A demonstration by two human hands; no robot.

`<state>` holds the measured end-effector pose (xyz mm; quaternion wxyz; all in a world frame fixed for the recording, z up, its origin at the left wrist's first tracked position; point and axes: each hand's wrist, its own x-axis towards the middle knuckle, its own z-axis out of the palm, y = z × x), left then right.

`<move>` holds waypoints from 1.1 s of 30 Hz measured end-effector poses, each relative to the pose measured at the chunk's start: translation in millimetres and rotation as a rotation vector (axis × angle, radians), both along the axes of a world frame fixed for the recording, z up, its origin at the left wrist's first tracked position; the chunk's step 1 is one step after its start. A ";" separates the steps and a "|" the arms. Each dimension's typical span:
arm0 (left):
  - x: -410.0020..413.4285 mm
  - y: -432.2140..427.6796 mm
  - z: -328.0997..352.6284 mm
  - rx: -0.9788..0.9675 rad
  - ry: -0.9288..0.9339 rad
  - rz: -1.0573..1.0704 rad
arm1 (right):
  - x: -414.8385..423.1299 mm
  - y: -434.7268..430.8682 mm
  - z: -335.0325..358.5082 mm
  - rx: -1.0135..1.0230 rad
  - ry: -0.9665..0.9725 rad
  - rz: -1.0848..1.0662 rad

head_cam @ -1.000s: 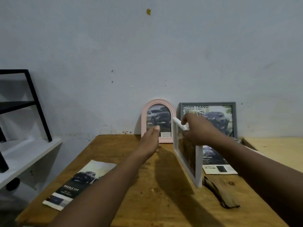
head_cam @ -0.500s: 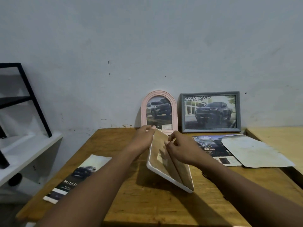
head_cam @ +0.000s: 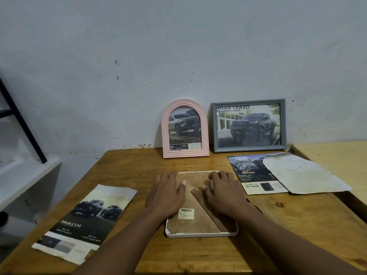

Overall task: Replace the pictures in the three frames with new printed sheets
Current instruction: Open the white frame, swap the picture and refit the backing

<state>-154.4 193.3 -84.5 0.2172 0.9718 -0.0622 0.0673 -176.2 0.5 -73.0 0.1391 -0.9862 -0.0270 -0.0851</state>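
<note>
A white frame (head_cam: 201, 234) lies face down in the middle of the wooden table (head_cam: 297, 225), its brown backing board and barcode sticker up. My left hand (head_cam: 166, 195) rests flat on the board's left side. My right hand (head_cam: 225, 192) rests on the right side, fingers on the folded brown stand. A pink arched frame (head_cam: 185, 129) and a grey rectangular frame (head_cam: 249, 125), both holding truck pictures, lean on the wall. One printed truck sheet (head_cam: 87, 221) lies at the left, another printed sheet (head_cam: 252, 175) at the right.
A blank, worn sheet of paper (head_cam: 301, 173) overlaps the right printed sheet. A second lighter table (head_cam: 337, 155) adjoins on the right. A white shelf (head_cam: 23, 175) with a black metal brace stands at the left.
The white frame, held upright and then tilted over, now lies flat and face down on the table. Both hands have come down onto its back.
</note>
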 end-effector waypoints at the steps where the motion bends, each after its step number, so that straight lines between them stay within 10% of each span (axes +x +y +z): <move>1: 2.8 -3.2 -1.8 -0.020 0.014 -0.023 | 6.8 -1.4 0.8 -0.010 0.017 -0.003; 25: 13.1 -15.4 -18.8 -0.144 0.038 -0.048 | 64.7 3.5 4.0 0.335 -0.108 -0.223; 33: 12.0 -7.8 -10.7 -0.349 -0.025 0.013 | 58.7 -7.4 14.4 0.772 -0.127 -0.178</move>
